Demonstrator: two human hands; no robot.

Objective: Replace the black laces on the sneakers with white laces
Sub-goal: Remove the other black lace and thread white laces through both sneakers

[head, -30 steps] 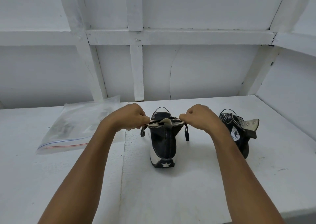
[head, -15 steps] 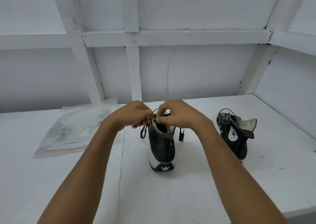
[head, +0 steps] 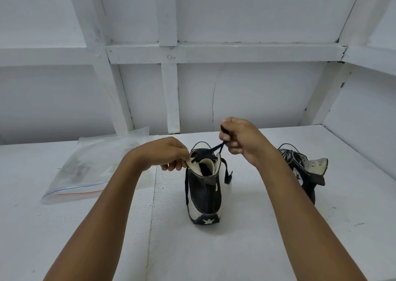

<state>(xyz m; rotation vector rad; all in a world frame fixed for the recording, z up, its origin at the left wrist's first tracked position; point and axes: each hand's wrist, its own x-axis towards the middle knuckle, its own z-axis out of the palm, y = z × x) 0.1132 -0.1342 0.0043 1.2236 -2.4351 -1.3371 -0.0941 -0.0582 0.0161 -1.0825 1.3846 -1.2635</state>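
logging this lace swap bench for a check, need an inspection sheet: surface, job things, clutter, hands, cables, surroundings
surface: white table, a seam running front to back, a few specks at the right
job's things: near sneaker upright, heel toward the camera, black lace drawn up from its top, ends hanging down both sides; second sneaker to the right, top folded open; white laces not made out
clutter: clear zip bag flat at the left, contents too blurred to tell
hands: left hand holds the near sneaker's collar; right hand pinches the black lace above the shoe
cables: nothing seen
surroundings: white panelled wall with beams, a thin crack behind the shoe
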